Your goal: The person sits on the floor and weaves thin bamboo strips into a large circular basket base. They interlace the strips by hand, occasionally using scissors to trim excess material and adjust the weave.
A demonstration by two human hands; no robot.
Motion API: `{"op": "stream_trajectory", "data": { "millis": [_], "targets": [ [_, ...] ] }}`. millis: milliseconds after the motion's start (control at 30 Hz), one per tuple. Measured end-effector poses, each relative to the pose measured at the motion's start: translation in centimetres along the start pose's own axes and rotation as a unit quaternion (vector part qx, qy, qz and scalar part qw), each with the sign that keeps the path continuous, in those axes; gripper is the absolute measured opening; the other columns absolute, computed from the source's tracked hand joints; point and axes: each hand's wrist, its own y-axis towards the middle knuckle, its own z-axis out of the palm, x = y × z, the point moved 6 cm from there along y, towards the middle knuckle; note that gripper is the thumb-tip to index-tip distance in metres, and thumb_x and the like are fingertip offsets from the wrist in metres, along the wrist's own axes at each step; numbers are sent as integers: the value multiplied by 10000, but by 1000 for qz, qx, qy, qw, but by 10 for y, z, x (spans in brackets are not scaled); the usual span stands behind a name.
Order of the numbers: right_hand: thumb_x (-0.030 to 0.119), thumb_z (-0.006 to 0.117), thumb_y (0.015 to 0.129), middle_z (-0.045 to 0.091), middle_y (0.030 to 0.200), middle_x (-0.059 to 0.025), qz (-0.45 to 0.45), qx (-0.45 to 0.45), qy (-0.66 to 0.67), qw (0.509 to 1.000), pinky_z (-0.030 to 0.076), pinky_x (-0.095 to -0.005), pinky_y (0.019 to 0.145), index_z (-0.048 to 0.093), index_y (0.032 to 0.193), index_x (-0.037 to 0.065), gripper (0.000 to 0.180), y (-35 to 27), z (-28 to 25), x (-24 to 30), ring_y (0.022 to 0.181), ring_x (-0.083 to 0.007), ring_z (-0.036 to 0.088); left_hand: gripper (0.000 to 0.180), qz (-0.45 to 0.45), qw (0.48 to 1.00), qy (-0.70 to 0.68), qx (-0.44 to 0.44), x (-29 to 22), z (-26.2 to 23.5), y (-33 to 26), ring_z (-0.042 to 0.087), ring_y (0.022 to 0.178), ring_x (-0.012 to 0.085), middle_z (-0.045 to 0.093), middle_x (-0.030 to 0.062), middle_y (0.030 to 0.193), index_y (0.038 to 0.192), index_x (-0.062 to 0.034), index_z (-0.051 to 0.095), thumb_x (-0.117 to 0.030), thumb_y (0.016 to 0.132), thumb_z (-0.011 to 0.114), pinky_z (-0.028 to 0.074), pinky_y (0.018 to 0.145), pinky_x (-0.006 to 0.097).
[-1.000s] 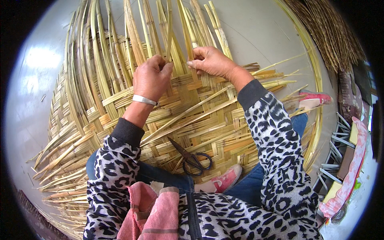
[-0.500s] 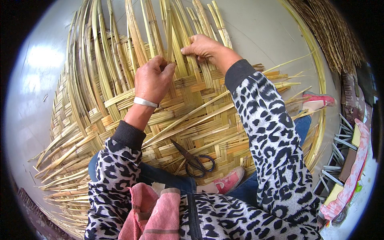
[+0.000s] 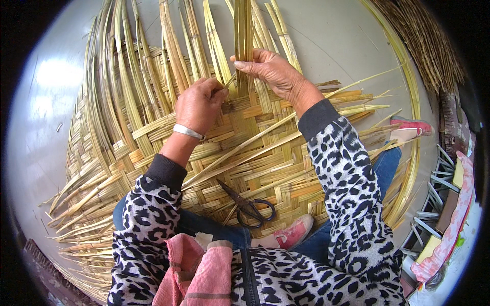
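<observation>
While L grip (image 3: 200, 106) pinches strip (image 3: 231, 80), R grip (image 3: 279, 75) upright strips (image 3: 243, 30), mat (image 3: 288, 178) tops gray flr (image 3: 332, 38).

We've got the broad yellow woven-strip mat (image 3: 286, 163) on the smooth grey floor (image 3: 337, 46), in front of us. Black-handled metal scissors (image 3: 247, 208) lie on its near part, just L of & beyond the pink-and-white shoe (image 3: 293, 232). Long flat yellow strips (image 3: 243, 38) are in our bare R hand (image 3: 275, 74), over the mat's far part; our bare L hand (image 3: 199, 107) is to its L. Brown thin-stalk bundle (image 3: 426, 46): far R, beyond the mat.
</observation>
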Motion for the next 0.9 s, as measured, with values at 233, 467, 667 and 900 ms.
{"op": "stream_trajectory", "data": {
  "millis": [233,467,667,900],
  "targets": [
    [82,657,917,652,996,-34,-8,-123,50,991,553,-220,741,632,1070,52,158,-27,-25,-6,882,-118,638,154,22,999,19,34,1,1,0,652,829,301,647,106,887,924,-78,688,-225,882,673,509,717,393],
    [80,666,874,698,755,-63,-97,-332,-190,919,540,-278,613,673,939,57,69,-65,-22,-20,672,-140,675,167,94,992,42,-72,-5,2,-17,639,816,308,629,106,902,945,-64,686,-220,890,666,519,727,403],
    [87,654,893,683,732,-35,-211,-357,-395,820,512,-267,610,682,952,54,73,-88,-11,-12,638,-95,634,186,194,956,210,-72,-19,15,-39,550,1006,287,565,82,1067,1022,-83,650,-168,856,638,500,804,387],
    [44,595,922,651,950,-30,-90,-339,-118,929,523,-217,640,638,1089,19,175,-84,-59,-28,753,-78,610,351,187,930,312,-47,-22,25,-45,493,1150,240,523,36,1160,1170,-125,584,-303,870,622,423,879,414]
  ]
}}
